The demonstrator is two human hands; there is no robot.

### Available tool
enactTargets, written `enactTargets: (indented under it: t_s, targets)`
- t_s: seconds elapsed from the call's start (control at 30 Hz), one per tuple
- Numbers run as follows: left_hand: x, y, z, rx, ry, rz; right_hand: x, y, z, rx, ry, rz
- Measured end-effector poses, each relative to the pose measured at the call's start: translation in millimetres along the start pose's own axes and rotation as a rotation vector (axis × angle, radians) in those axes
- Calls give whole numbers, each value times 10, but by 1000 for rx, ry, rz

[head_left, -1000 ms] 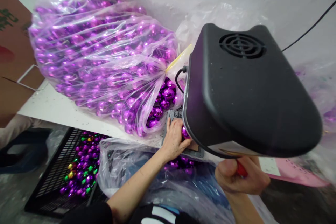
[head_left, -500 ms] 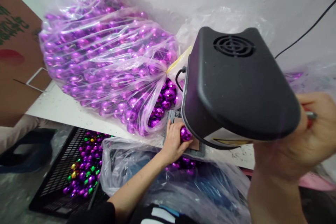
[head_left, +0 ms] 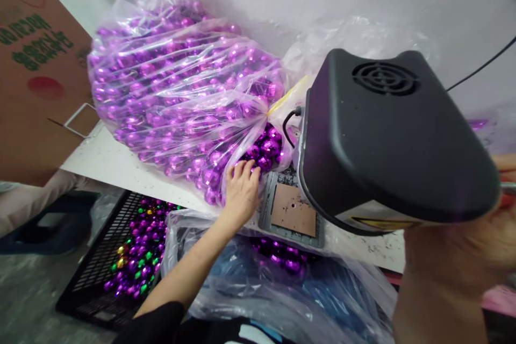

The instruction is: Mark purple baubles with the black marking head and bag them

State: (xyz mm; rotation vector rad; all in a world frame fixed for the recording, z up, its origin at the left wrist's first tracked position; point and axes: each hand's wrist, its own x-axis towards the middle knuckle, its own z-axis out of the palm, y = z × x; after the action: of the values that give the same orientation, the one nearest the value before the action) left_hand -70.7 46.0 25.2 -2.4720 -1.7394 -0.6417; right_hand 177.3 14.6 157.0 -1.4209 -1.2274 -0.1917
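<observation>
My left hand [head_left: 243, 192] is at the mouth of a large clear bag [head_left: 173, 102] full of shiny purple balls. Its fingers are spread over the loose purple balls [head_left: 268, 148] at the opening, and no ball shows in its grasp. To its right, a brown square plate [head_left: 293, 209] with a small hole lies bare on a grey metal base [head_left: 266, 215]. Above that base stands a black machine housing [head_left: 395, 140] with a round vent. My right hand [head_left: 479, 236], partly hidden behind the housing, is closed on a red-and-metal handle [head_left: 507, 193].
A black crate [head_left: 100, 274] with small purple, green and gold balls sits low at the left. More purple balls [head_left: 282, 255] lie in an open plastic bag [head_left: 250, 279] below the table edge. A cardboard box [head_left: 40, 91] stands at the left.
My left hand has left the brown plate and moved left to the bag's mouth. The purple ball it held over the plate is gone from there. The whole view has shifted slightly.
</observation>
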Motion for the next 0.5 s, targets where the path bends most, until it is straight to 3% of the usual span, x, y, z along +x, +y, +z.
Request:
enactTargets:
  t_s: [0.1,0.3,0.4,0.5]
  targets:
    - [221,-160,-7,163,-135,41,8,-22,11,4,34,-3]
    - [455,-260,113,165,-331,158,12,-5,10,-15,27,-50]
    - [522,-271,72,90,-341,186,5,-12,-3,-5,15,-53]
    - [442,-221,-138,-190,-221,154,13,-26,-9,-11,11,-40]
